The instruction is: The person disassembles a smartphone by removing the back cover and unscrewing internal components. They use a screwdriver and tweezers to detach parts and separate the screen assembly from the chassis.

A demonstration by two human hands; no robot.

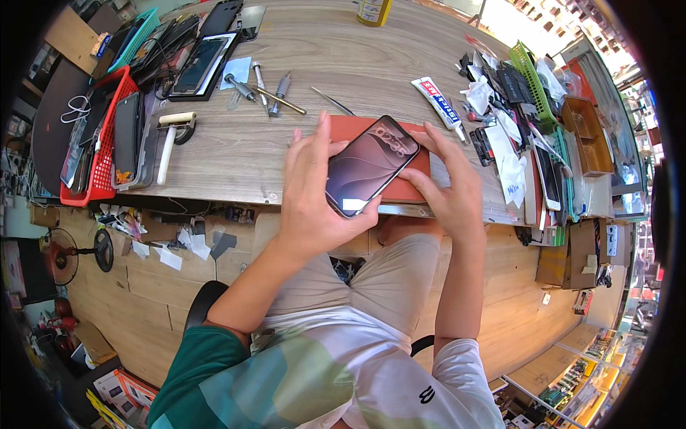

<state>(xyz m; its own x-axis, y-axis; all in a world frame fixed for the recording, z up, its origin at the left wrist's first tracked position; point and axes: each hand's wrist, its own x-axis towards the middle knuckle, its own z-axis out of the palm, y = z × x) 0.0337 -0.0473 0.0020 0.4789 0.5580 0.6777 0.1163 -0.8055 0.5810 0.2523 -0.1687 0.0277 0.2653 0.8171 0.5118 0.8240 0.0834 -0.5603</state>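
Observation:
A smartphone (pixel 373 166) with its screen lit is tilted between my two hands, above a red-brown mat (pixel 344 129) at the table's front edge. My left hand (pixel 311 187) is closed around the phone's lower left side, its thumb by the bottom corner. On the other side, my right hand (pixel 449 179) has thumb and fingers at the phone's upper right edge, gripping it there. The palm side and back of the phone are hidden. Just beyond the mat lies a thin pointed metal tool (pixel 332 100).
Several screwdrivers (pixel 280 93) lie left of the mat, near a white-handled roller (pixel 168 146) and a red basket (pixel 107 161) of phones. A glue tube (pixel 439 104) lies to the right, before cluttered papers (pixel 506 154) and a green basket (pixel 532 82). A yellow container (pixel 373 12) stands at the back.

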